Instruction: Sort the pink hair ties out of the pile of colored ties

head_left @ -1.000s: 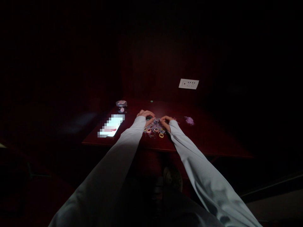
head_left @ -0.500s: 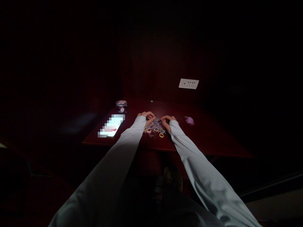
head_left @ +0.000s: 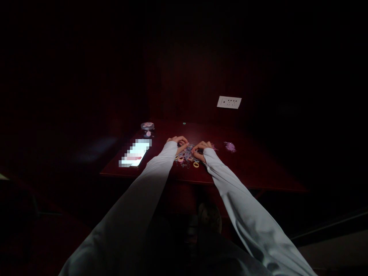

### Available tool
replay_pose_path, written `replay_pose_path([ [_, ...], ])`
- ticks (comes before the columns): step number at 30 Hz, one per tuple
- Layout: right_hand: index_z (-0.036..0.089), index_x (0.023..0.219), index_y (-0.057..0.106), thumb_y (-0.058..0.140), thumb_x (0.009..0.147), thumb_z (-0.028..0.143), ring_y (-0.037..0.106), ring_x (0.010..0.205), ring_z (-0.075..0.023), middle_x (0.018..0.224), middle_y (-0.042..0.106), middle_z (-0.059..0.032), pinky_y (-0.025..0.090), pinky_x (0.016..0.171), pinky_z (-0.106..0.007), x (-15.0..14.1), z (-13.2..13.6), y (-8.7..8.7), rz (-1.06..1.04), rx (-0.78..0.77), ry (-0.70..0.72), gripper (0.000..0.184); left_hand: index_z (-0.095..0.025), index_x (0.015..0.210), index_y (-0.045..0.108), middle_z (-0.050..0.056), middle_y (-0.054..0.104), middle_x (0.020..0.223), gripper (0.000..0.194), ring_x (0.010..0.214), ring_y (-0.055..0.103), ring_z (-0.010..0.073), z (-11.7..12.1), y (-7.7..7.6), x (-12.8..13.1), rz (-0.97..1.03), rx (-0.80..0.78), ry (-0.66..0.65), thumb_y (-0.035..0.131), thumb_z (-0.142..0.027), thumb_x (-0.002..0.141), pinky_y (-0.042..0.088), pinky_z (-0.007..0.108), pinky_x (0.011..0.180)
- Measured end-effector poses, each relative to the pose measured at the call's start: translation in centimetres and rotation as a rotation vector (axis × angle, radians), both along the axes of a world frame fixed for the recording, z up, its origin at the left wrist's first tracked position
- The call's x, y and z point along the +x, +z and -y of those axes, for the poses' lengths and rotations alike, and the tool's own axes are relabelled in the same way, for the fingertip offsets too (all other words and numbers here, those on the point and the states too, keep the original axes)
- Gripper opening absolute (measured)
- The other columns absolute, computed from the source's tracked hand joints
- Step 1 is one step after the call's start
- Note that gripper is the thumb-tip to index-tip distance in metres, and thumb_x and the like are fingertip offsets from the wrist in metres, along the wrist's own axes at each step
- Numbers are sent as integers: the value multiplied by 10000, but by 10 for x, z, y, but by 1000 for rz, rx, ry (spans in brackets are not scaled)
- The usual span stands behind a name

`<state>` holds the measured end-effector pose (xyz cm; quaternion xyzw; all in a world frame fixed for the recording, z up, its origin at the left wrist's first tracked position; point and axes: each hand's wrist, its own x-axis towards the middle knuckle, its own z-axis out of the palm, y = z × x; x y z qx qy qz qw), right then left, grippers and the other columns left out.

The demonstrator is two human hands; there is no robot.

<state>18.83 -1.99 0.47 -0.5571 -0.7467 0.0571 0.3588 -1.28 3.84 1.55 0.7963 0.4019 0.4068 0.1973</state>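
A loose pile of small coloured hair ties (head_left: 184, 159) lies on the dark red table, with a yellow hair tie (head_left: 196, 165) at its near edge. My left hand (head_left: 178, 141) rests at the pile's far left side, its fingers curled and the thumb close to the fingertip. Over the right part of the pile is my right hand (head_left: 201, 148), thumb and fingers pinched together among the ties. What either hand holds is too small to make out. Some pink bands (head_left: 214, 147) show just beyond my right hand.
A small heap of purple bands (head_left: 230, 147) lies farther right. One green ring (head_left: 184, 123) is at the back. On the left stand a lidded clear jar (head_left: 147, 130) and a lit phone (head_left: 135, 154), partly blurred. A socket plate (head_left: 229, 102) is on the wall.
My right hand has moved slightly left and nearer to me, its fingertips now lower in the pile. The left hand looks nearly the same.
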Motion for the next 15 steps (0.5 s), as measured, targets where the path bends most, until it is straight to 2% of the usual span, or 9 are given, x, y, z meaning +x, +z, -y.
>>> replay_pose_path([
  [5,263,864,792,727,888,360,508,971,-244,883,629,-37,387,944,-402,2,-8,-6,-34,54,-9,119,-236,857,740,-8,751,829,30,816,684,171,2,-3,-1,-36,26,19,742,-246,830,510,330,907],
  [9,252,824,764,702,920,435,516,922,-230,845,622,-27,380,953,-402,0,-9,-3,-73,66,-21,216,-248,926,727,-16,742,868,94,866,666,182,5,-1,-3,-111,38,34,746,-266,836,473,350,957],
  [12,246,799,747,691,923,458,520,900,-226,833,624,-27,386,944,-401,-1,-7,2,-96,71,-40,252,-248,935,718,-3,734,915,68,904,644,191,7,1,-4,-149,57,30,695,-293,889,460,343,946],
  [15,246,796,743,679,921,472,528,909,-234,820,632,-35,399,920,-392,-2,-5,6,-121,75,-55,266,-243,886,717,12,744,1005,122,976,621,203,9,0,-2,-161,95,-26,643,-320,945,440,349,964],
])
